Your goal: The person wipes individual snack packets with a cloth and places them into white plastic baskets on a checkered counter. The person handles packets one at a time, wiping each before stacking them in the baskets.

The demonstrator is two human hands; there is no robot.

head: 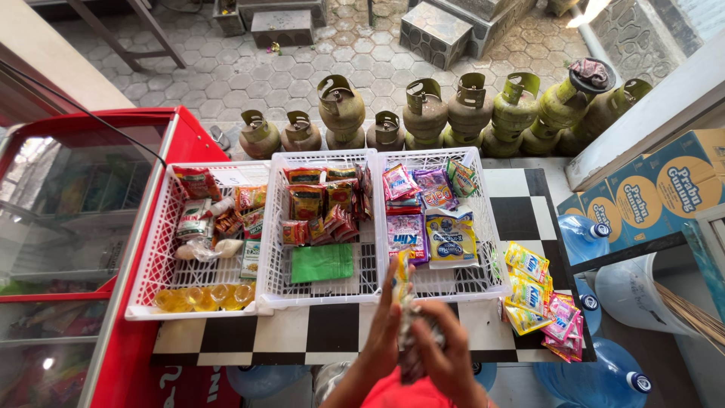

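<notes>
- Sachet strip (406, 317): held upright in both hands, just in front of the right basket (483, 227), over the checkered table (332, 332).
- Left hand (383, 332): fingers closed on the strip's left side.
- Right hand (445, 355): fingers curled around the strip's lower part.
- Right basket: white, holds pink, purple and yellow packets.
- Middle basket (276, 227): touches the right basket's left side; holds red snack packs and a green packet (322, 263).
- Loose sachets (540, 298): on the table, just right of the right basket.
- Gas cylinders (445, 113): green, in a row behind the right basket.
</notes>
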